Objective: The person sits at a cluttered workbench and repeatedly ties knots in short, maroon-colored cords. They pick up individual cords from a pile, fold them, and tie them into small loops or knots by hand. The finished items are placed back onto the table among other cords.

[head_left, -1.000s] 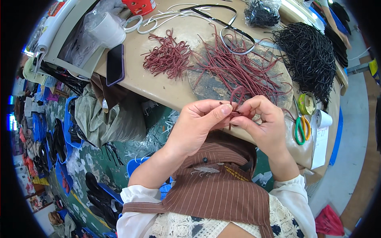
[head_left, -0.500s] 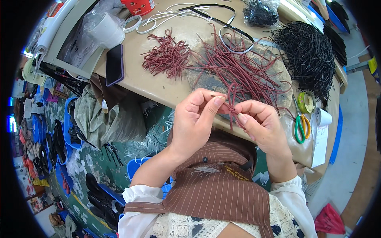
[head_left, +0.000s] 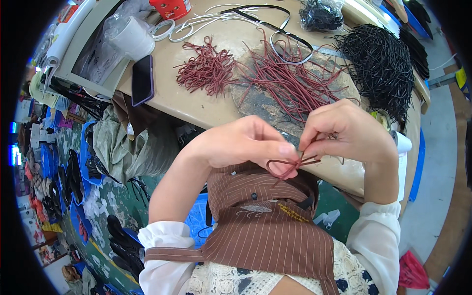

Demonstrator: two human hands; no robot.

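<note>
Mid-frame, the left hand [head_left: 246, 145] and right hand [head_left: 344, 132] each pinch a red cord [head_left: 285, 167], knotting a loop that seems to need tightening.

Matt maroon cord [head_left: 287, 167], glossy phone [head_left: 142, 86]

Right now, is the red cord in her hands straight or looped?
Looped. The red cord curves into a loop below the left hand, its ends crossing at the right hand's fingers.

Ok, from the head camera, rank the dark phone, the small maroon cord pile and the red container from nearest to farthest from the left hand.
From the left hand:
1. Small maroon cord pile, on the table just above it.
2. Dark phone, at the table's left edge.
3. Red container, at the top edge.
</note>
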